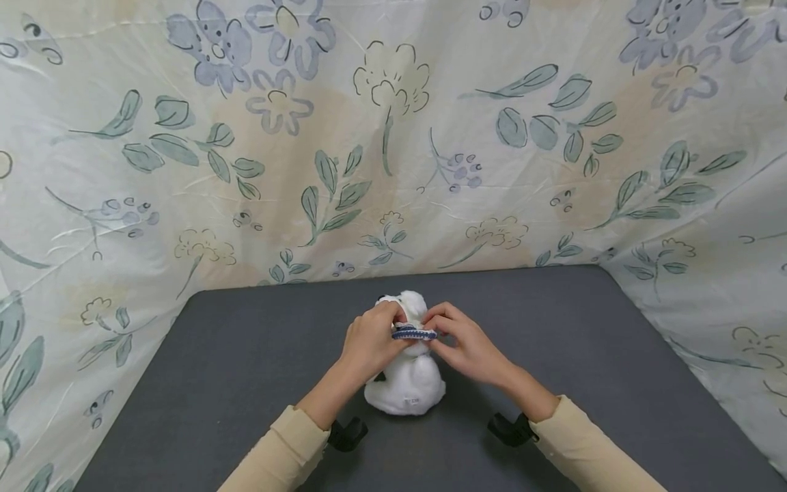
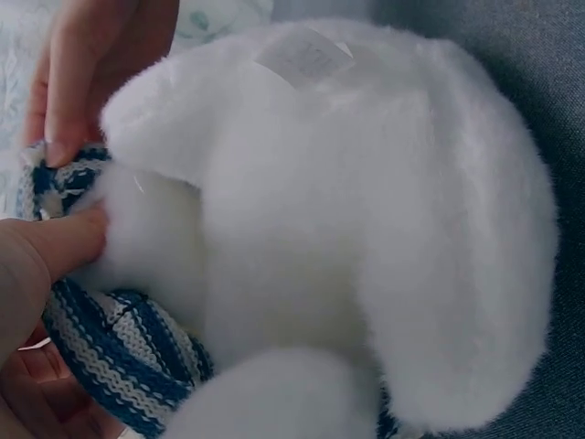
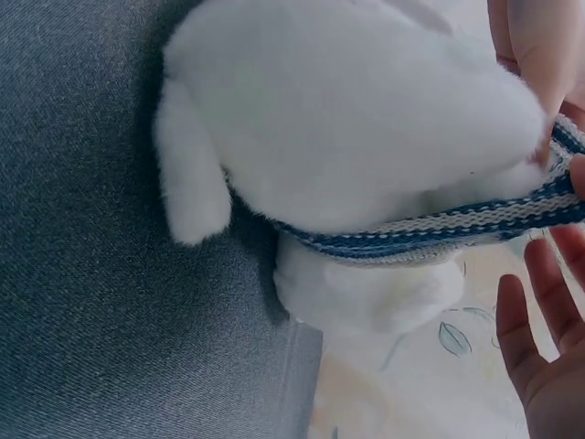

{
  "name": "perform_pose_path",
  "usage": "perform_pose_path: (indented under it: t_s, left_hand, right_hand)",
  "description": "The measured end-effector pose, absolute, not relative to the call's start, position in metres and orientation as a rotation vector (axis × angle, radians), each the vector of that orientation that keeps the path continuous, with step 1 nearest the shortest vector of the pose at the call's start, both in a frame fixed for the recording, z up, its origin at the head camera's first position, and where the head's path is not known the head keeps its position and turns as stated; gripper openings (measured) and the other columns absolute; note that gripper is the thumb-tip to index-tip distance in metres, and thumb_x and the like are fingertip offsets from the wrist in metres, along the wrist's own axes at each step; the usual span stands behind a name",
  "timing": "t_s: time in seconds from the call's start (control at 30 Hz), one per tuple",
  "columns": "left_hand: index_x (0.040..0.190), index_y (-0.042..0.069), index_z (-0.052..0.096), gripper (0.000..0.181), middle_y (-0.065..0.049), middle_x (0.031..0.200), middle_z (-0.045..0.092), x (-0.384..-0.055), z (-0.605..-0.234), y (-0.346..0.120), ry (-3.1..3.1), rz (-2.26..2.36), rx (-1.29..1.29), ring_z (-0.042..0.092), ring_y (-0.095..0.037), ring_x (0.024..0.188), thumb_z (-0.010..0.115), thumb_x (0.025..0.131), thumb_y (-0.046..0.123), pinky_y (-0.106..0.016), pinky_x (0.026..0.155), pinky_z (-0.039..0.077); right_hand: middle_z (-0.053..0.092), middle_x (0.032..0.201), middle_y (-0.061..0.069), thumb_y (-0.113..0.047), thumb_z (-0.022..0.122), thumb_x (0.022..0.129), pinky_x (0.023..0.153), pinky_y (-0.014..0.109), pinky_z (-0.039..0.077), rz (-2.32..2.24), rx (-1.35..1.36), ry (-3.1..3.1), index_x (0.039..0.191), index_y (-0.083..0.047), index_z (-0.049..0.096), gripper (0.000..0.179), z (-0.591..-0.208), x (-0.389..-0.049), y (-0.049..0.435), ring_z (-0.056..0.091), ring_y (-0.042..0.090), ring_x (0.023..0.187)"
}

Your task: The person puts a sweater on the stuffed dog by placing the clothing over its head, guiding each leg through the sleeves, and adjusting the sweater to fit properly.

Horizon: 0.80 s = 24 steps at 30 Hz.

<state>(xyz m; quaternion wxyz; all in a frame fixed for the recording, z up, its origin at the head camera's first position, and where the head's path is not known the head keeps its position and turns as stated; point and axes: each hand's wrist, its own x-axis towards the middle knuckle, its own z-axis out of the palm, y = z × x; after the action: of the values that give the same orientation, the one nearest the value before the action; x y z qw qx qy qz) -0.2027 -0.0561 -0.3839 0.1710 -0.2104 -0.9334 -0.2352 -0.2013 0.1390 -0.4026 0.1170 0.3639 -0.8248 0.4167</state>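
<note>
A white plush toy [image 1: 406, 389] sits with its back to me, a small tag on its lower back. Round its neck runs a blue-and-white striped knitted scarf [image 1: 413, 333], which stretches out taut in the right wrist view [image 3: 430, 233]. My left hand [image 1: 374, 343] grips the scarf at the left of the neck; its thumb [image 2: 55, 247] presses near the white fur. From the other side my right hand [image 1: 466, 345] pinches the scarf's end between thumb and finger, other fingers [image 3: 516, 320] spread. The toy's face is hidden from me.
The toy stands on a dark grey table [image 1: 258, 383]. Behind and at the sides hangs a floral cloth [image 1: 393, 191]. Black wrist mounts [image 1: 348, 434] sit below both cream sleeves [image 1: 279, 444].
</note>
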Motion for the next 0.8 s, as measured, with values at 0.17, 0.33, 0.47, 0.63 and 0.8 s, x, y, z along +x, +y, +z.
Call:
perform_pose_path:
  t_s: [0.17,0.33,0.47,0.63,0.8]
  left_hand:
    - [0.077,0.017,0.053,0.033,0.008,0.069,0.049,-0.203,-0.385,-0.055,-2.626,-0.624,-0.576,0.040,-0.006,0.048,0.080,0.069,0.032,-0.019,0.042,0.031]
    - [0.074,0.018,0.053,0.025,0.008,0.068,0.051,-0.205,-0.386,-0.055,-2.604,-0.600,-0.551,0.041,-0.007,0.048,0.078,0.071,0.021,-0.020,0.042,0.031]
    - [0.077,0.018,0.057,0.023,0.007,0.072,0.054,-0.205,-0.386,-0.056,-2.610,-0.598,-0.583,0.043,-0.007,0.050,0.079,0.071,0.020,-0.020,0.043,0.034]
    - [0.087,0.015,0.062,0.023,0.005,0.079,0.058,-0.204,-0.388,-0.060,-2.621,-0.632,-0.697,0.049,-0.007,0.057,0.078,0.073,0.025,-0.020,0.049,0.040]
    - [0.097,0.015,0.059,0.035,0.005,0.086,0.055,-0.203,-0.387,-0.064,-2.669,-0.625,-0.807,0.049,-0.006,0.064,0.078,0.072,0.032,-0.020,0.054,0.041]
  right_hand:
    - [0.053,0.104,-0.005,-0.019,0.062,0.089,0.073,0.028,0.047,1.175,1.126,-2.352,0.087,-0.016,0.062,0.004,-0.403,-0.200,0.138,0.048,0.010,0.092]
    - [0.056,0.106,-0.004,-0.018,0.062,0.089,0.075,0.028,0.044,1.121,1.170,-2.320,0.088,-0.015,0.064,0.004,-0.403,-0.199,0.137,0.048,0.011,0.093]
    - [0.056,0.101,-0.008,-0.012,0.066,0.085,0.072,0.028,0.045,1.055,1.143,-2.323,0.089,-0.018,0.062,0.007,-0.404,-0.200,0.137,0.048,0.009,0.088]
    - [0.055,0.096,-0.008,-0.008,0.069,0.081,0.072,0.026,0.046,1.011,1.089,-2.327,0.088,-0.020,0.060,0.017,-0.405,-0.201,0.138,0.051,0.011,0.086]
    - [0.055,0.095,-0.008,-0.006,0.068,0.082,0.073,0.028,0.048,1.035,1.031,-2.367,0.090,-0.020,0.061,0.018,-0.407,-0.203,0.140,0.051,0.008,0.087]
